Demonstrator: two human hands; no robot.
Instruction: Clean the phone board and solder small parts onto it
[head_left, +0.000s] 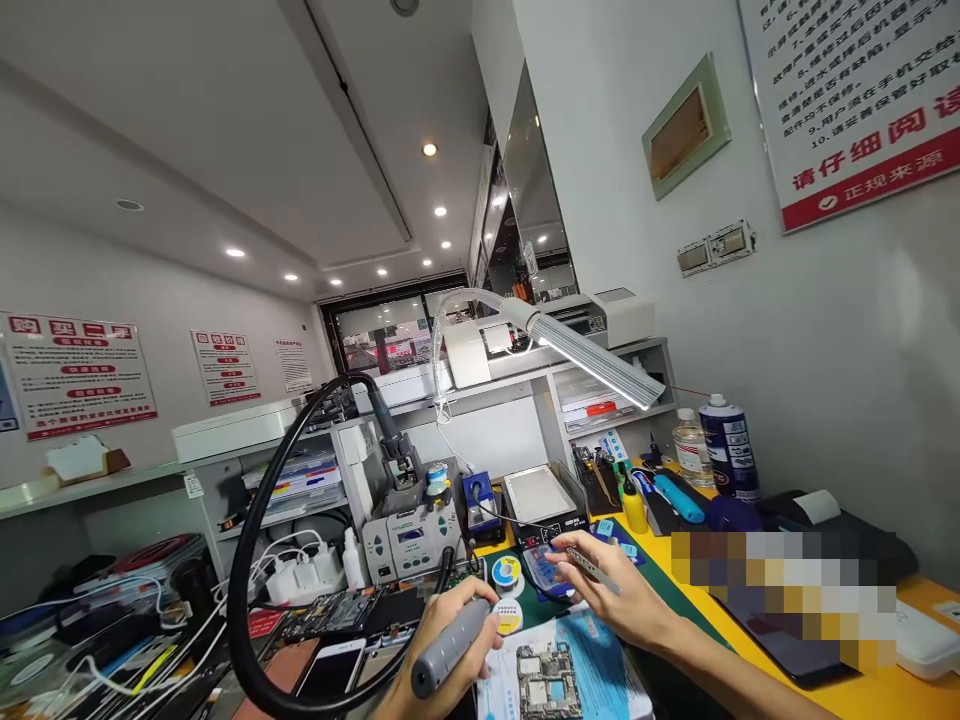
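Observation:
My left hand (pixel 457 640) is wrapped round a thick grey handle (pixel 454 645), low in the middle of the view. To its right, my right hand (pixel 611 590) holds slim metal tweezers (pixel 592 568) between its fingers. Below and between the hands a circuit board (pixel 547 680) lies on a blue and white printed booklet (pixel 607 660). Just beyond my left hand are a round tin with a yellow and white label (pixel 509 617) and a small spool (pixel 507 573). A clear blue case (pixel 546 570) sits behind my right hand.
A black hose (pixel 244 560) loops up on the left beside a grey rework station (pixel 414 540). A lit lamp (pixel 596 360) hangs above the bench. Bottles and a spray can (pixel 729 450) stand at the right. Phones and cables crowd the left.

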